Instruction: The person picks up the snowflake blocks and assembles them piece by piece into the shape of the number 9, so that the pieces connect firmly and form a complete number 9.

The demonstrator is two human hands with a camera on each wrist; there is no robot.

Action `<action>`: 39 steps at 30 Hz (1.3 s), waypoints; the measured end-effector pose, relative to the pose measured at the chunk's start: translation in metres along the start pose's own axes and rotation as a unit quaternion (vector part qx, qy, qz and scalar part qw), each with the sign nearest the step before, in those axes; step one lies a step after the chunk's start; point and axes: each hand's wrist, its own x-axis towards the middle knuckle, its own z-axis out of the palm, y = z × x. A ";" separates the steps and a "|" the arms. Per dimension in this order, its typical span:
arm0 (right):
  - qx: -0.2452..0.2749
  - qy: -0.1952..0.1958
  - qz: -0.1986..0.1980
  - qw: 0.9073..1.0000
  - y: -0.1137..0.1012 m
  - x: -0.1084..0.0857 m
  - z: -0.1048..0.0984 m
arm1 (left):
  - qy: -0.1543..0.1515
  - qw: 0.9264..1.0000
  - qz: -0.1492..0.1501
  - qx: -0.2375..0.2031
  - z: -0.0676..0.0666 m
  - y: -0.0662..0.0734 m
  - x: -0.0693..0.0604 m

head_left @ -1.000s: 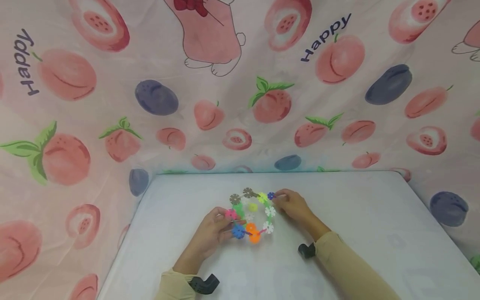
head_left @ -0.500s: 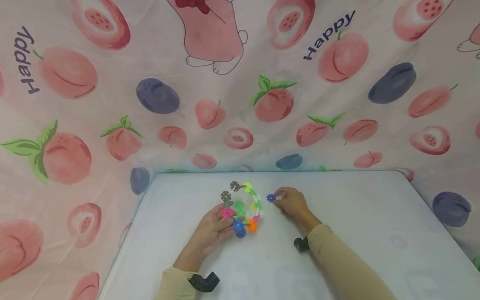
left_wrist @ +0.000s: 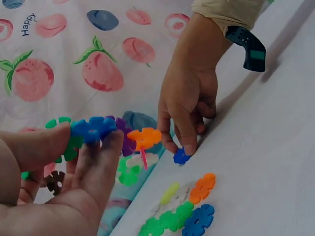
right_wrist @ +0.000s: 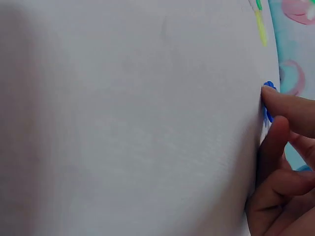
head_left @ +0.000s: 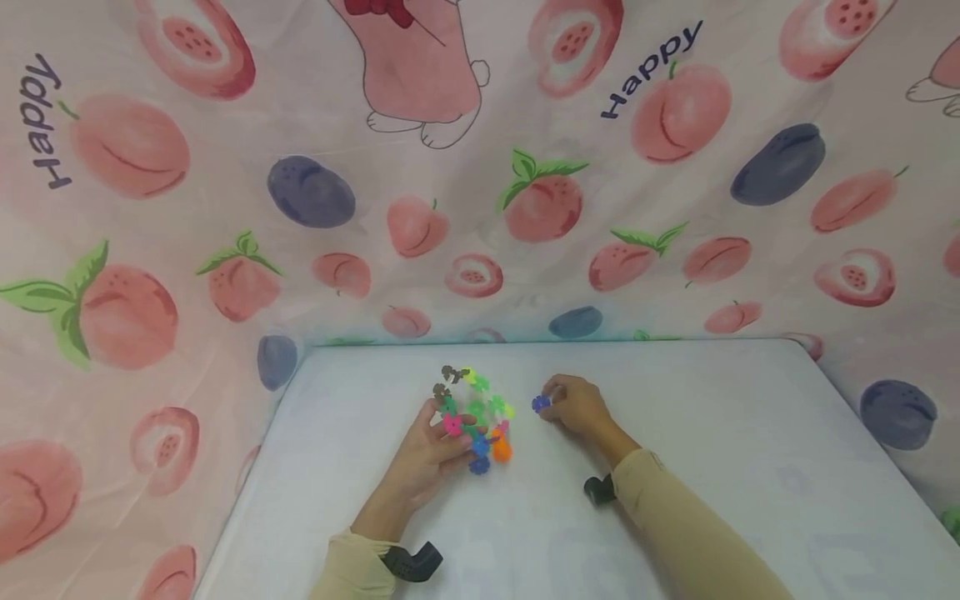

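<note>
My left hand (head_left: 420,458) holds a ring of linked plastic snowflake discs (head_left: 452,425) in many colours, raised over the table. In the left wrist view, thumb and fingers pinch a blue disc (left_wrist: 93,129) of that ring, with purple and orange discs beyond it. To the right, apart from the ring, my right hand (head_left: 583,408) pinches a single dark blue snowflake disc (head_left: 541,404) between thumb and fingertip. This disc is at or close to the table; the right wrist view shows only its edge (right_wrist: 268,86).
Loose or joined discs lie on the white table (head_left: 675,467) beneath the ring, among them a green pair (left_wrist: 167,219), a blue disc (left_wrist: 198,220) and an orange disc (left_wrist: 203,188). A fruit-printed cloth (head_left: 420,179) rises behind the table's far edge.
The ring has moved left and turned in my left hand, away from the dark blue disc that was beside its yellow disc. My right hand has stayed nearly in place, the disc slightly lower.
</note>
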 end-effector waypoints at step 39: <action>0.228 -0.120 -0.043 0.965 -0.065 -0.075 -0.015 | 0.136 0.929 0.186 0.291 0.024 -0.007 0.013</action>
